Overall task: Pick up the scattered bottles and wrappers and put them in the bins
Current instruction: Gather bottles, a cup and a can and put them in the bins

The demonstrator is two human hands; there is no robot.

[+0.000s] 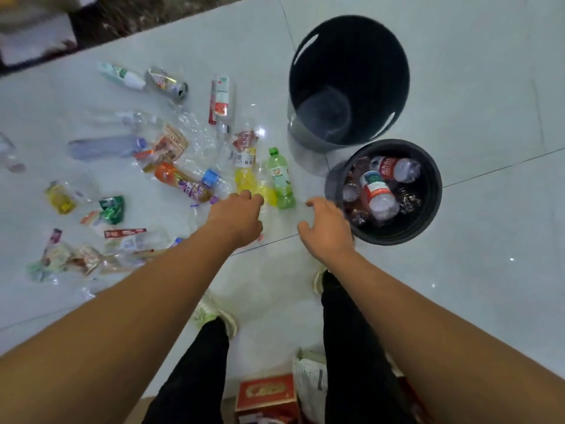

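Our left hand (237, 218) reaches out knuckles-up over the litter, fingers bent down and away from the camera; we cannot tell whether it has hold of anything. Our right hand (325, 228) hangs loosely spread and holds nothing.

From the left hand, the yellow bottle (247, 175) lies just beyond the fingertips at 12 o'clock. The green bottle (281, 182) lies beside it at 1 o'clock, in line with the gap between our hands. An orange-labelled bottle (171, 175) lies at 10 o'clock, and a pale purple bottle (104, 146) lies farther out the same way. Wrappers (85, 258) are heaped at 8 o'clock, and a can (171, 84) lies far off at 11.

Just beside the right hand at 3 o'clock stands the small dark bin (382, 240), with several clear bottles in it. The larger dark bin (351, 56) stands close at its 12 o'clock.

Everything rests on a glossy pale tiled floor (458, 270). Behind our feet at 6 o'clock sits a red box (266, 393).
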